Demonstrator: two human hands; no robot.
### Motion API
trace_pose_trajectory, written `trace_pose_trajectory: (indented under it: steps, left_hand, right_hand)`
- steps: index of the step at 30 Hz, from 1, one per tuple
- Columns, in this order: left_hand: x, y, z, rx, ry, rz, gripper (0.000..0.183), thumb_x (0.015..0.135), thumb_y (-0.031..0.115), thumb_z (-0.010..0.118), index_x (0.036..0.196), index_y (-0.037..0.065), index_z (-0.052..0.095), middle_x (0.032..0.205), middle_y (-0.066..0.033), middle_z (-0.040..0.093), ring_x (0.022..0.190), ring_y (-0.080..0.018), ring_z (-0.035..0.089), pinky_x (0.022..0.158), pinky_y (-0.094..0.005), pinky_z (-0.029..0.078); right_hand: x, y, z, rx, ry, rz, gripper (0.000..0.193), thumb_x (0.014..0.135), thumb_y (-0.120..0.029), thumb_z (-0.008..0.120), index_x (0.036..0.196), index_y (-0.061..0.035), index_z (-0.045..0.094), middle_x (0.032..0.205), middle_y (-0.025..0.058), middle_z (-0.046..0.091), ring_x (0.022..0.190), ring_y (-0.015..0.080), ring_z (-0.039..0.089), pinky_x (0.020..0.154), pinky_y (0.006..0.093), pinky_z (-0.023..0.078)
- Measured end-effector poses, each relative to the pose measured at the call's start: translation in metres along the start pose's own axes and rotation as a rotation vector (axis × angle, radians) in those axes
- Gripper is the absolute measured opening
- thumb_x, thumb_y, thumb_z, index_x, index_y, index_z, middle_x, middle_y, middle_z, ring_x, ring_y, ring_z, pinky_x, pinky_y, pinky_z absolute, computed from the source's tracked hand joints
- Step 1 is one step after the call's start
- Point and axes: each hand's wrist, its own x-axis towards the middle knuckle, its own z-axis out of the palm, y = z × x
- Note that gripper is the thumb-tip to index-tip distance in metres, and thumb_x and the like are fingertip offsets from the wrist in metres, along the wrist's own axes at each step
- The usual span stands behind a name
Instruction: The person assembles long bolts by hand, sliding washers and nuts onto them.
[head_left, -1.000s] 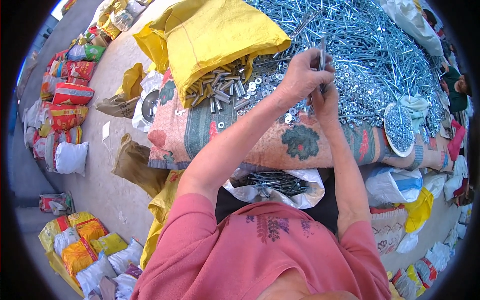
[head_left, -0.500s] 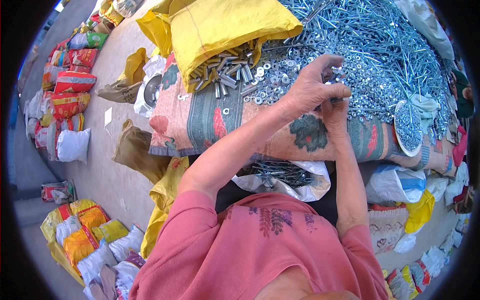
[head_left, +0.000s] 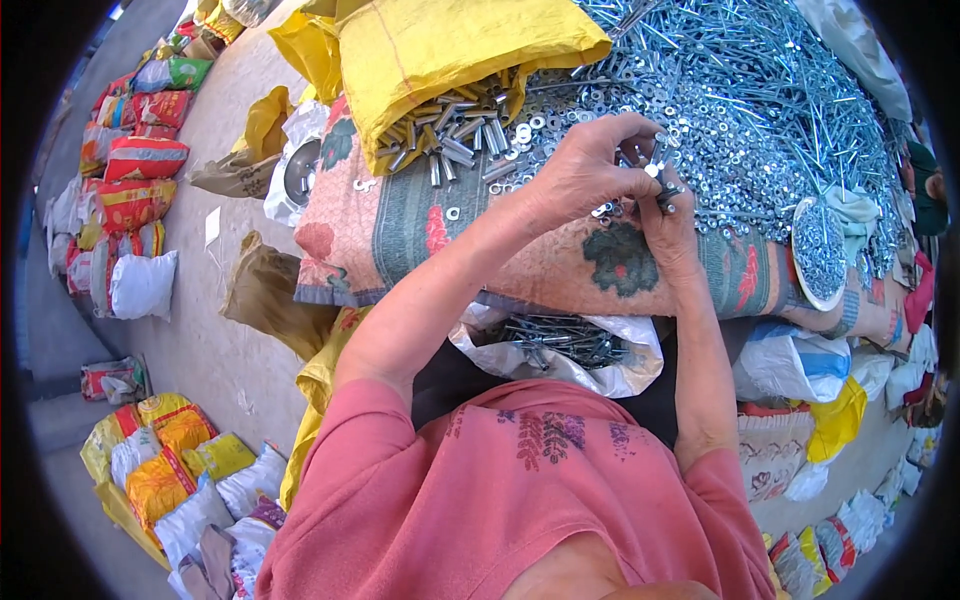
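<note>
My left hand (head_left: 578, 172) is above the near edge of the table, thumb and fingers closed in a pinch, with a small shiny metal part at the thumb tip. Just right of and below it, my right hand (head_left: 670, 232) grips a short metal bolt (head_left: 668, 193), partly hidden by the fingers. The hands nearly touch. Loose washers and nuts (head_left: 735, 165) lie beyond them, and a heap of long thin bolts (head_left: 730, 60) rises behind. Metal sleeves (head_left: 462, 135) spill from a yellow woven sack (head_left: 460, 50) on the left.
A patterned cloth (head_left: 540, 265) covers the table. An oval dish of small metal parts (head_left: 818, 255) is at the right. Below the table edge, a white sack (head_left: 640, 370) holds finished-looking bolts. Filled sacks (head_left: 145, 160) line the floor on the left.
My left hand has shifted left and slightly down, and its forearm has moved with it. The bolt in my right hand now shows more clearly.
</note>
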Motion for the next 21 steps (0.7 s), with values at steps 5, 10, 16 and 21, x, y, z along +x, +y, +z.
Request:
trace_pose_trajectory:
  steps: [5, 10, 16, 21]
  left_hand:
    - [0.01, 0.008, -0.012, 0.323, -0.13, 0.234, 0.044, 0.071, 0.007, 0.067, 0.113, 0.005, 0.056, 0.084, -0.0087, 0.062, 0.072, -0.014, 0.059, 0.066, -0.027, 0.049]
    - [0.021, 0.021, -0.02, 0.442, -0.283, 0.268, 0.034, 0.073, 0.005, 0.062, 0.106, 0.002, 0.054, 0.084, -0.014, 0.061, 0.077, -0.0242, 0.063, 0.069, -0.0337, 0.05]
    - [0.026, 0.028, -0.027, 0.743, -0.355, 0.464, 0.019, 0.077, 0.007, 0.061, 0.094, 0.002, 0.055, 0.072, -0.0094, 0.06, 0.064, -0.0215, 0.061, 0.061, -0.0314, 0.05]
    - [0.017, 0.046, -0.044, 0.179, -0.253, 0.072, 0.011, 0.082, 0.008, 0.062, 0.09, 0.003, 0.057, 0.068, -0.0024, 0.057, 0.056, -0.006, 0.057, 0.047, -0.0185, 0.047]
  right_hand:
    - [0.004, 0.007, -0.003, -0.11, -0.049, -0.047, 0.02, 0.089, -0.019, 0.056, 0.092, 0.0005, 0.053, 0.068, 0.0079, 0.058, 0.062, 0.0124, 0.056, 0.054, 0.0283, 0.044]
    - [0.005, 0.009, -0.009, -0.162, -0.139, 0.009, 0.017, 0.088, -0.017, 0.058, 0.093, -0.001, 0.053, 0.07, 0.0057, 0.059, 0.063, 0.013, 0.056, 0.058, 0.0277, 0.044]
    - [0.006, 0.012, -0.013, -0.182, -0.199, -0.042, 0.02, 0.086, -0.02, 0.06, 0.097, -0.0054, 0.05, 0.073, 0.0155, 0.057, 0.065, 0.0331, 0.056, 0.058, 0.0375, 0.043]
    - [0.003, 0.006, -0.014, -0.169, -0.255, 0.035, 0.022, 0.087, -0.024, 0.058, 0.094, -0.0046, 0.049, 0.072, 0.0141, 0.055, 0.062, 0.0306, 0.052, 0.06, 0.037, 0.042]
